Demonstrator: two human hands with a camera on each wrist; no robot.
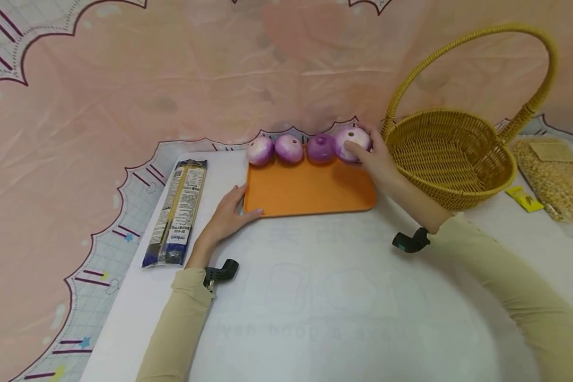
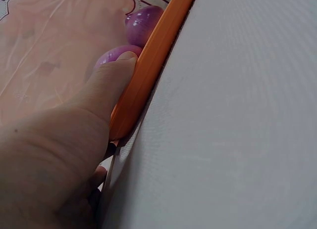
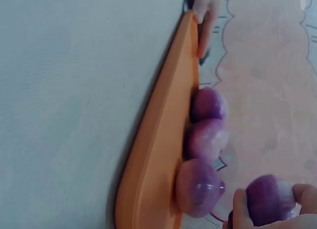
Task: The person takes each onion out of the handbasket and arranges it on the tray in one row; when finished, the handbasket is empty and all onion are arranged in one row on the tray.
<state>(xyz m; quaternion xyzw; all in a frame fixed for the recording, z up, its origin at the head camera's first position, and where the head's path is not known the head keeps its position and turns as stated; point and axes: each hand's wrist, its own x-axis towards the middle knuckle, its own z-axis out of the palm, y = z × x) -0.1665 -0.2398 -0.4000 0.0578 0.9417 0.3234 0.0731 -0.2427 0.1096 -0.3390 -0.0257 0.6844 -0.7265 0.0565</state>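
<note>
Three purple onions, among them the left one [image 1: 260, 150], the second [image 1: 288, 148] and the third [image 1: 320, 148], sit in a row along the far side of an orange tray [image 1: 310, 188]. My right hand [image 1: 374, 156] grips a fourth onion [image 1: 351, 143] at the right end of the row, thumb on its near side. In the right wrist view this held onion [image 3: 270, 199] is apart from its neighbour [image 3: 199, 188]. My left hand [image 1: 226, 215] holds the tray's near left corner, thumb [image 2: 116, 75] on the rim and fingers along the left side.
A wicker basket [image 1: 451, 154] with a tall handle stands right of the tray. Beyond it lie a small yellow packet [image 1: 524, 199] and a clear bag of yellowish kernels [image 1: 556, 178]. A long printed package [image 1: 176, 212] lies left of my left hand on the white table [image 1: 315, 297].
</note>
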